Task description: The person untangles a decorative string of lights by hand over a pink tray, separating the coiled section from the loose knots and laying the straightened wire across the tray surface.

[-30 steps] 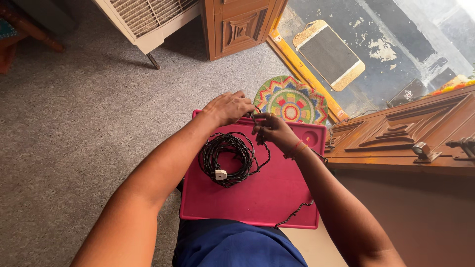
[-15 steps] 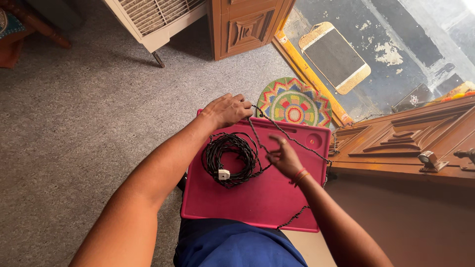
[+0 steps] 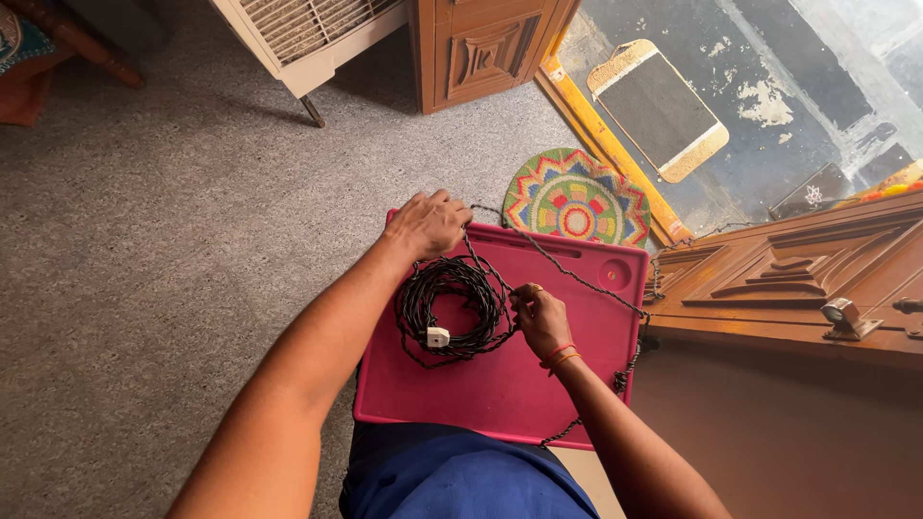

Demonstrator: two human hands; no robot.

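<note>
My left hand (image 3: 428,224) rests curled on the far edge of a red lap tray (image 3: 500,384), fingers closed over a strand. Just right lies a coiled black twisted cord (image 3: 452,306); I judge it light, limp, tangle-prone. My right hand (image 3: 540,317) pinches a strand beside the coil.

Right hand (image 3: 540,319) has drawn back from the far edge of the red tray (image 3: 500,384), where it met the left hand (image 3: 430,223) a second ago. Now mid-tray, pinching the black twisted cord (image 3: 577,279) beside the coil (image 3: 452,306). Cord strand now stretched toward the right edge.
</note>
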